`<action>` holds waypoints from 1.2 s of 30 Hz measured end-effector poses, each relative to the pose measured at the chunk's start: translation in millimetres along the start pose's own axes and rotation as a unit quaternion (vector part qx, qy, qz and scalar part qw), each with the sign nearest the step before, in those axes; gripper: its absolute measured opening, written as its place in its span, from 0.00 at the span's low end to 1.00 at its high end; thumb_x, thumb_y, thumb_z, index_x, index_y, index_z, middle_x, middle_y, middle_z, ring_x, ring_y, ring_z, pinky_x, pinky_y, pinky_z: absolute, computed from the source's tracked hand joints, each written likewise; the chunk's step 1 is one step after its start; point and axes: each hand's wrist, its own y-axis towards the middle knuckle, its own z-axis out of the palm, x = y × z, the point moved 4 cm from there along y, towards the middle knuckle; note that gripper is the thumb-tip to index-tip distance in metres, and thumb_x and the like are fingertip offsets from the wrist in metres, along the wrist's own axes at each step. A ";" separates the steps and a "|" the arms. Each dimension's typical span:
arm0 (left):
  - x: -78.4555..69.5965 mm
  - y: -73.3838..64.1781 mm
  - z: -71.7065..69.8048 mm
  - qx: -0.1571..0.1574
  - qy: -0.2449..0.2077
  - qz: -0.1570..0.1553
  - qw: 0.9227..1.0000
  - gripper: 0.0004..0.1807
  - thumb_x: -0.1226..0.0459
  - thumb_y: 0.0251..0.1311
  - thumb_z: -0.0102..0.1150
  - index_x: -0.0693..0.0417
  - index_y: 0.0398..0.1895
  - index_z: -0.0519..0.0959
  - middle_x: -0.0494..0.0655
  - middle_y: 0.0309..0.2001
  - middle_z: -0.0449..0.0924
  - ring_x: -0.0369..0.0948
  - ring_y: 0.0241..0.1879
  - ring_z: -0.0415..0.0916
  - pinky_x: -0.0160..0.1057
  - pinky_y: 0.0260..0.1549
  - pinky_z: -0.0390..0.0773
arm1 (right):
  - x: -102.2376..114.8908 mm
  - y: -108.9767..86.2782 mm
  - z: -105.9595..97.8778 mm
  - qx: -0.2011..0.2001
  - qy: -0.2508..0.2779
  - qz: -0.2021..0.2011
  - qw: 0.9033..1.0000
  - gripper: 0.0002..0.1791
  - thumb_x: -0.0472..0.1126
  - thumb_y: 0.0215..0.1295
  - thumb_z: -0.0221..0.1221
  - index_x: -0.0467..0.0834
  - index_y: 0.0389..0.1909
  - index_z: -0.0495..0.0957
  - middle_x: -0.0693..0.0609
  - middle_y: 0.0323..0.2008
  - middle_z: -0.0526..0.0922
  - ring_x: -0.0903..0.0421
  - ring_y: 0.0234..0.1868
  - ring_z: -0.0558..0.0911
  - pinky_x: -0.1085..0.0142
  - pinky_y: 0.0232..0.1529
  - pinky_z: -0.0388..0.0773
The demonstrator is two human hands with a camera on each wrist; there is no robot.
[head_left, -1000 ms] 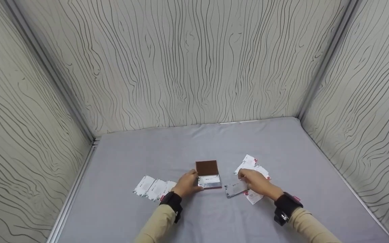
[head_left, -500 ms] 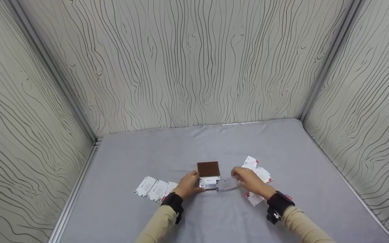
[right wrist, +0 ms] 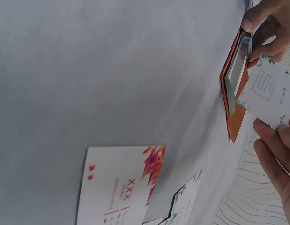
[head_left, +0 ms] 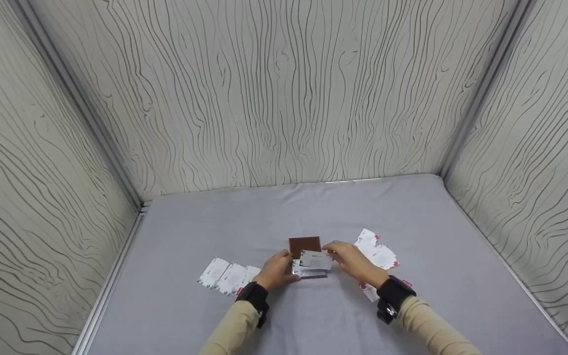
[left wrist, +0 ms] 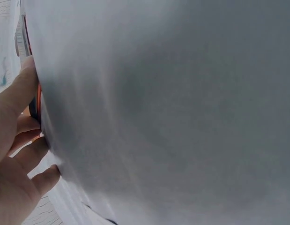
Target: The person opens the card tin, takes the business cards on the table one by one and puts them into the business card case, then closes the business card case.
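Note:
A brown business card case (head_left: 305, 243) lies opened out on the grey cloth, its lid toward the back wall and a shiny metal holder at the front. My left hand (head_left: 276, 269) grips the case at its left side, thumb at the front corner. Between thumb and fingers, my right hand (head_left: 355, 260) pinches a white business card (head_left: 315, 259) with green leaf corners. In the right wrist view this card (right wrist: 267, 90) is tilted above the case (right wrist: 233, 75), overlapping its lid. The left wrist view shows the left hand's fingers (left wrist: 24, 89) along the case's edge.
Several leaf-print cards (head_left: 230, 276) lie overlapping left of the left hand. More cards (head_left: 378, 252), some with red corners, lie spread beyond and beneath the right forearm. A red-patterned card (right wrist: 121, 185) shows near the right wrist. Patterned walls (head_left: 284, 98) enclose the table.
My right hand has carried the leaf-print card leftward from beside the spread cards to over the case. The left hand keeps its grip on the case.

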 end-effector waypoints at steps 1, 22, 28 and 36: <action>0.0 -0.1 0.1 0.001 0.001 -0.003 1.000 0.26 0.56 0.51 0.75 0.65 0.47 0.80 0.47 0.42 0.74 0.46 0.41 0.77 0.43 0.45 0.78 | 1.2 1.4 0.9 -0.003 -0.002 -0.003 1.000 0.13 0.21 0.58 0.61 0.32 0.44 0.81 0.44 0.37 0.84 0.49 0.38 0.84 0.57 0.40 0.82; 1.4 -1.2 4.8 -0.007 -0.003 -0.018 1.000 0.28 0.55 0.51 0.75 0.63 0.50 0.78 0.49 0.45 0.76 0.47 0.46 0.77 0.43 0.49 0.77 | 3.4 7.4 23.0 0.001 -0.024 -0.028 0.999 0.19 0.19 0.51 0.62 0.35 0.44 0.85 0.46 0.35 0.83 0.50 0.35 0.83 0.60 0.37 0.83; -0.5 -1.2 2.7 -0.008 0.001 -0.013 1.000 0.27 0.56 0.51 0.76 0.64 0.49 0.79 0.50 0.45 0.77 0.47 0.45 0.78 0.43 0.49 0.78 | 1.1 5.8 24.4 0.003 -0.023 -0.025 0.999 0.23 0.17 0.45 0.62 0.34 0.44 0.85 0.45 0.36 0.83 0.49 0.36 0.83 0.59 0.39 0.83; 0.7 0.2 1.5 -0.011 -0.001 -0.013 1.000 0.29 0.57 0.51 0.76 0.64 0.52 0.78 0.51 0.46 0.77 0.48 0.46 0.78 0.44 0.50 0.78 | -1.4 7.2 25.3 0.016 -0.029 -0.007 0.999 0.21 0.18 0.46 0.62 0.34 0.44 0.85 0.46 0.33 0.82 0.50 0.34 0.82 0.60 0.37 0.82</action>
